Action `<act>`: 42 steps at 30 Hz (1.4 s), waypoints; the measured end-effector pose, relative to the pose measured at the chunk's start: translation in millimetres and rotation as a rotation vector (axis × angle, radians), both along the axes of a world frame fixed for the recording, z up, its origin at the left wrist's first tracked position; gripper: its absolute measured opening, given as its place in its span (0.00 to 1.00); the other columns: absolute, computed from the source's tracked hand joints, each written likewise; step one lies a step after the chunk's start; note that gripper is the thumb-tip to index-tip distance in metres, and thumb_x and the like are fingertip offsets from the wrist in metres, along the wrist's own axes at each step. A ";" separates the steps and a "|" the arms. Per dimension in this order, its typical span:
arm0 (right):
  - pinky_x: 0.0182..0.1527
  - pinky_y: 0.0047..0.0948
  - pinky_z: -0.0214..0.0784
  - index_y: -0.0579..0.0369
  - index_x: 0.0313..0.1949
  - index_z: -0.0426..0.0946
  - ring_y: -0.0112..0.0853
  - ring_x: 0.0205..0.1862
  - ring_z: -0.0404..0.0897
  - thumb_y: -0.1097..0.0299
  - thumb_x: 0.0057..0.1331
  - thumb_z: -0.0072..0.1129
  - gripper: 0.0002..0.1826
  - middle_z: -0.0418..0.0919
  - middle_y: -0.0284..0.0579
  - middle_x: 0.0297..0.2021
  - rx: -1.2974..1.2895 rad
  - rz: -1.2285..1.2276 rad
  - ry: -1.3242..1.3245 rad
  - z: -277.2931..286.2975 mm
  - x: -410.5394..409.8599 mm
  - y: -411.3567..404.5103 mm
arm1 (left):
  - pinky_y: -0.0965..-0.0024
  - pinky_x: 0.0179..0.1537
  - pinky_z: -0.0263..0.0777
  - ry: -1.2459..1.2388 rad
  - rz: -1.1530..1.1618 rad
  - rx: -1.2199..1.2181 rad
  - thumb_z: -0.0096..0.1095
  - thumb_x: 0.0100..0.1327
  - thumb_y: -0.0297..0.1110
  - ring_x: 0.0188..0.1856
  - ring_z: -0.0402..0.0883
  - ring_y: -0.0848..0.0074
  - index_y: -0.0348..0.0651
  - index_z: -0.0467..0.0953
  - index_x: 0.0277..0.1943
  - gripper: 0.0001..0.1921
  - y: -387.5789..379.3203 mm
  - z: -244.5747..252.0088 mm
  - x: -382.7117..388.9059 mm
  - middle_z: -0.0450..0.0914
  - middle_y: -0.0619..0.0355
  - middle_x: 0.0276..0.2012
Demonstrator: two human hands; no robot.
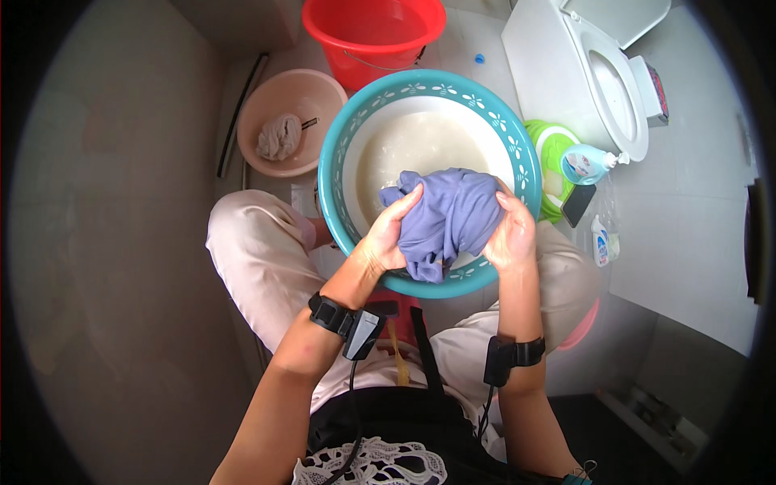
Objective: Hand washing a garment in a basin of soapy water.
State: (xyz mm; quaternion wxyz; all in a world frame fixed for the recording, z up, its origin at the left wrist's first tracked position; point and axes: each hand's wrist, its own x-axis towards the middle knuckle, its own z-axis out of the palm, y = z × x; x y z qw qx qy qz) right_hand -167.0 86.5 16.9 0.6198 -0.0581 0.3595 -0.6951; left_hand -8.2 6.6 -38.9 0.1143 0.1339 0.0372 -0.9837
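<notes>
Between my two hands is a bunched, wet-looking blue-purple cloth, held above the near part of a large basin. My left hand grips its left side, thumb on top. On the right side my right hand holds it the same way, the fingers mostly hidden behind the fabric. The basin has a teal rim with a white flower pattern and a white inside. Cloudy water covers its bottom. A fold of the cloth hangs down near the front rim.
A red bucket stands behind the basin. Left of it, a pink basin holds a crumpled pale cloth. To the right are a green plastic container, a pump bottle, a phone, a small white bottle and a toilet.
</notes>
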 end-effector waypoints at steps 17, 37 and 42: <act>0.63 0.40 0.53 0.69 0.62 0.53 0.42 0.62 0.62 0.72 0.53 0.46 0.35 0.60 0.58 0.58 -0.121 -0.073 0.197 24.7 -15.1 4.2 | 0.55 0.52 0.69 -0.563 0.247 -0.366 0.55 0.61 0.39 0.54 0.71 0.67 0.48 0.56 0.63 0.28 -32.0 5.9 2.2 0.68 0.53 0.55; 0.67 0.44 0.44 0.72 0.62 0.46 0.47 0.63 0.57 0.80 0.52 0.38 0.35 0.57 0.63 0.59 -0.241 -0.333 0.004 42.4 -45.4 -19.8 | 0.66 0.58 0.58 -0.416 0.123 -0.429 0.51 0.65 0.44 0.51 0.74 0.76 0.45 0.70 0.53 0.17 -0.9 -3.2 -1.2 0.76 0.61 0.49; 0.65 0.42 0.52 0.70 0.62 0.48 0.44 0.59 0.63 0.83 0.54 0.38 0.33 0.61 0.60 0.55 -0.167 -0.310 0.090 21.5 -70.2 -7.6 | 0.56 0.58 0.61 -0.282 0.242 -0.205 0.47 0.65 0.51 0.57 0.70 0.67 0.43 0.61 0.62 0.28 -26.9 14.5 15.2 0.70 0.55 0.58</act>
